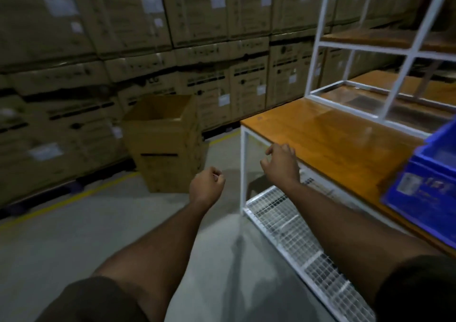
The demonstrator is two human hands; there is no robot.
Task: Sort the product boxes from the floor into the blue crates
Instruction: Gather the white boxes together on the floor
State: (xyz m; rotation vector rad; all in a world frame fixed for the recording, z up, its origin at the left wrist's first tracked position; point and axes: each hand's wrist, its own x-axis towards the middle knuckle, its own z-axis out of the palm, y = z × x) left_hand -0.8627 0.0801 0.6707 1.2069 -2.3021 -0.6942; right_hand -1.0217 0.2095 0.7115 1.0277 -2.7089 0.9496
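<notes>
Product boxes of a size to go into the crates are not in view on the visible floor [74, 235]; the only carton standing free there is an open-topped corrugated box [164, 144], upright near the stacked wall of cartons [98, 50] and well apart from both hands. Whether it holds product cannot be told, as its interior is in shadow. The blue crates [424, 181] sit at the right edge of the table [333, 136], apparently nested or stacked one in the other, moulded plastic with a paper label on the near wall. Left hand [206, 186] hangs over the floor with fingers [217, 173] curled in loosely, holding nothing. Right hand [281, 164] hovers just at the near corner of the table, fingers [274, 149] half spread and bent, also empty; contact with the table edge cannot be confirmed. Judgement on handling: corrugated board of this kind is stiff along its edges but dents at the panels, dry and not slippery; an open carton is likely light if empty and is best taken by two opposite walls or under the base, not by the flaps. The table top is glossy orange-brown wood on a white metal frame, with a white wire-mesh shelf [296, 235] below; a white frame rack [370, 50] stands on top. The floor is smooth grey concrete with a yellow line [61, 201].
</notes>
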